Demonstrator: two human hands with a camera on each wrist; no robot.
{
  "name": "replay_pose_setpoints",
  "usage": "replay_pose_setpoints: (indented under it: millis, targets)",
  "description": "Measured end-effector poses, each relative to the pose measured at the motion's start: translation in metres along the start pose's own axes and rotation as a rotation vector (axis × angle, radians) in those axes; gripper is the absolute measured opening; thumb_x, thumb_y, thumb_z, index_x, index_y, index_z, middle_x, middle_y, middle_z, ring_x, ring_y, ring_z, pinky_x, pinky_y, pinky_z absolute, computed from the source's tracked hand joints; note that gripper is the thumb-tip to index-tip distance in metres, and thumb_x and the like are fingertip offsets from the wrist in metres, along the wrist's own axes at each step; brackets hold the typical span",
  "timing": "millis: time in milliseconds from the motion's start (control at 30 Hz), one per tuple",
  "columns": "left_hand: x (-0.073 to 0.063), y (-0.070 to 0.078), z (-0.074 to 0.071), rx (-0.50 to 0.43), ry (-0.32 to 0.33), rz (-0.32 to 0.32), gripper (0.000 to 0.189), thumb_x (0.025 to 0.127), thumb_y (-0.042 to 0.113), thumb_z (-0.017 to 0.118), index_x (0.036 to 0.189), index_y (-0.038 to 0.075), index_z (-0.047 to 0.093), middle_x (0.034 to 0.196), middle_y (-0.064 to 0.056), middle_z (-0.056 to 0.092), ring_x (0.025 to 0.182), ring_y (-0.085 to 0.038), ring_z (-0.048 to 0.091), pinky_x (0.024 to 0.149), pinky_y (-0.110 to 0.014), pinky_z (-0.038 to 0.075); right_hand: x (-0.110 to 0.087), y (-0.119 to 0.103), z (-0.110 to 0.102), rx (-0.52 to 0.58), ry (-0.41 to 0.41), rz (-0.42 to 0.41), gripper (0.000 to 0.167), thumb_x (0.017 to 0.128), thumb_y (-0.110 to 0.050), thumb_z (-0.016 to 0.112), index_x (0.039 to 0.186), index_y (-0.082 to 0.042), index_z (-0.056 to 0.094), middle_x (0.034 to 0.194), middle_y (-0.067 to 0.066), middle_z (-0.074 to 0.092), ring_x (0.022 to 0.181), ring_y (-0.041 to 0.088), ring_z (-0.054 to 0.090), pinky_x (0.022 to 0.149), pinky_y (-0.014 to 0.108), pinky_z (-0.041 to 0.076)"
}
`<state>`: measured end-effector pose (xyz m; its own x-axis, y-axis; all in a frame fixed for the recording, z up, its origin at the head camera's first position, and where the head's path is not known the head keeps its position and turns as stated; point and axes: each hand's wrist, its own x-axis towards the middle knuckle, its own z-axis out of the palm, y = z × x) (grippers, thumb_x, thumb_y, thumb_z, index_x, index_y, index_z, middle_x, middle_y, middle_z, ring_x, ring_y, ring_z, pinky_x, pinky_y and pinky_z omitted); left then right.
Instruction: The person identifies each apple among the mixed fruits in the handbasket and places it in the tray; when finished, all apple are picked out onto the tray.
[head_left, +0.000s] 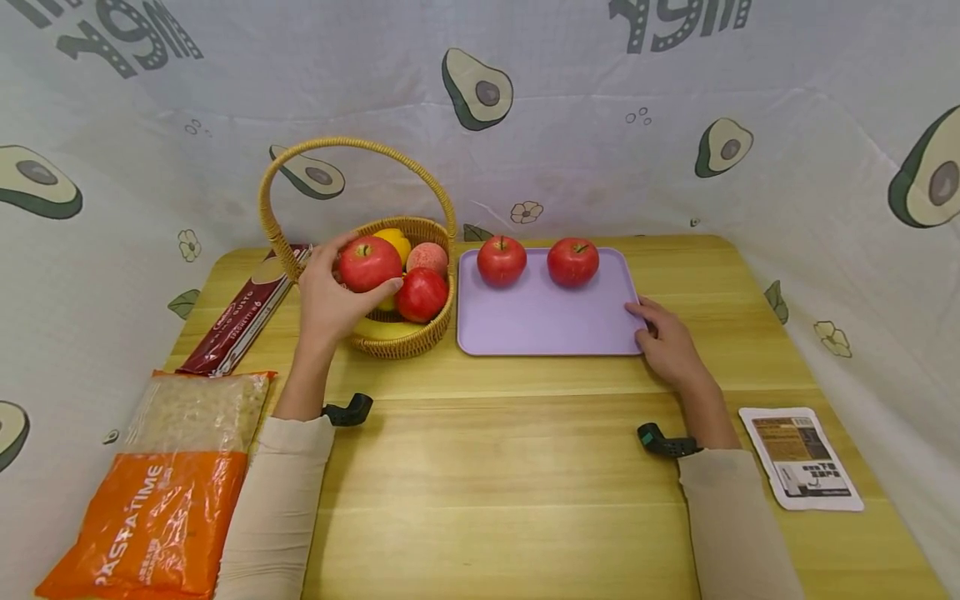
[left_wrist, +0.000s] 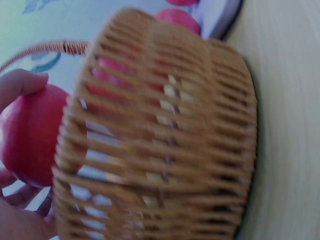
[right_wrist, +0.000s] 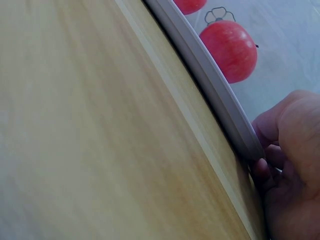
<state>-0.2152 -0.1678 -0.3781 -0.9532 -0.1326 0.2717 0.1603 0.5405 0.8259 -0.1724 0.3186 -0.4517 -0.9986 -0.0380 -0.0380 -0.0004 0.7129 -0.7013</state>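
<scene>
Hands | left (head_left: 325, 300) grips apple (head_left: 371, 264) at basket (head_left: 405, 345) | right (head_left: 667, 343) holds tray (head_left: 543, 323)

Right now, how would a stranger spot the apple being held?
On the wooden table, find the tall-handled wicker basket, left of the purple tray. At the basket's mouth, the person's left grip holds a red apple. Unlike the two apples on the tray, it is held.

Creased beige sleeves (head_left: 273, 500) stop beside curved black wrist devices (head_left: 349, 411)
</scene>
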Motion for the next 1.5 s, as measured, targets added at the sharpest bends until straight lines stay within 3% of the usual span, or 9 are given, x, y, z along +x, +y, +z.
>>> replay_pose_setpoints:
  millis: [167,400,600,800,900,1100,1200,1333,1500]
  targets:
    - [-0.007,0.017,0.005,-0.115,-0.068,0.04,0.083,0.07,0.043,0.093,0.14,0.019,0.054,0.137,-0.004,0.058,0.116,-0.022,0.063,0.1,-0.045,0.057,-0.001,-0.001,0.0,0.001,-0.007,0.011,0.051,0.103,-0.004,0.041,0.154,0.001,0.044,0.168,0.025,0.024,0.153,0.051,0.023,0.12,0.067,0.026]
    - [-0.019,0.037,0.017,-0.205,-0.203,0.101,0.073,0.071,0.035,0.094,0.136,0.023,0.062,0.133,-0.001,0.062,0.106,-0.024,0.068,0.094,-0.046,0.06,-0.001,-0.002,0.0,0.005,-0.011,0.007,0.051,0.103,-0.004,0.041,0.154,0.002,0.043,0.168,0.026,0.024,0.152,0.052,0.024,0.12,0.067,0.026]
    - [-0.03,0.049,0.036,-0.26,-0.344,0.166,0.071,0.073,0.035,0.094,0.137,0.029,0.063,0.135,0.005,0.064,0.112,-0.019,0.066,0.098,-0.043,0.058,0.0,0.001,0.001,0.006,-0.013,0.022,0.051,0.104,-0.005,0.04,0.154,0.001,0.042,0.168,0.025,0.023,0.153,0.051,0.022,0.12,0.067,0.026]
    - [-0.037,0.062,0.06,-0.369,-0.492,0.156,0.073,0.078,0.028,0.091,0.143,0.026,0.058,0.142,0.001,0.057,0.119,-0.019,0.065,0.102,-0.041,0.057,0.0,0.002,0.001,0.011,-0.004,0.013,0.051,0.103,-0.004,0.041,0.153,0.002,0.044,0.168,0.025,0.024,0.153,0.051,0.023,0.12,0.067,0.026]
    - [-0.04,0.068,0.074,-0.327,-0.494,0.166,0.076,0.078,0.032,0.091,0.145,0.029,0.056,0.141,0.0,0.057,0.117,-0.018,0.064,0.102,-0.038,0.056,0.0,0.002,0.001,0.018,-0.003,0.011,0.05,0.103,-0.004,0.041,0.153,0.002,0.044,0.168,0.025,0.024,0.153,0.051,0.024,0.119,0.067,0.027]
    - [-0.046,0.074,0.106,-0.391,-0.476,0.131,0.08,0.079,0.029,0.09,0.149,0.026,0.053,0.143,0.0,0.057,0.119,-0.023,0.065,0.097,-0.039,0.059,0.0,0.001,0.001,0.024,-0.007,0.024,0.051,0.104,-0.004,0.041,0.154,0.001,0.043,0.169,0.023,0.023,0.153,0.05,0.023,0.12,0.067,0.026]
    - [-0.048,0.073,0.122,-0.378,-0.458,0.121,0.082,0.078,0.029,0.09,0.15,0.028,0.051,0.146,-0.001,0.055,0.123,-0.024,0.063,0.096,-0.039,0.06,0.0,0.002,0.001,0.021,-0.007,0.028,0.051,0.104,-0.005,0.04,0.155,0.0,0.043,0.169,0.023,0.022,0.154,0.05,0.022,0.12,0.067,0.026]
    - [-0.05,0.07,0.139,-0.292,-0.413,0.119,0.083,0.077,0.031,0.091,0.149,0.029,0.05,0.146,-0.002,0.055,0.126,-0.023,0.06,0.096,-0.039,0.059,0.0,0.002,0.001,0.021,-0.003,0.026,0.051,0.103,-0.005,0.04,0.154,0.001,0.043,0.168,0.023,0.023,0.153,0.05,0.023,0.12,0.067,0.026]
    - [-0.05,0.061,0.154,-0.113,-0.34,0.068,0.083,0.076,0.037,0.09,0.147,0.031,0.049,0.144,-0.001,0.055,0.128,-0.021,0.055,0.104,-0.047,0.054,0.0,0.001,0.001,0.018,-0.008,0.021,0.051,0.104,-0.005,0.04,0.154,0.001,0.043,0.168,0.024,0.024,0.153,0.05,0.023,0.12,0.067,0.026]
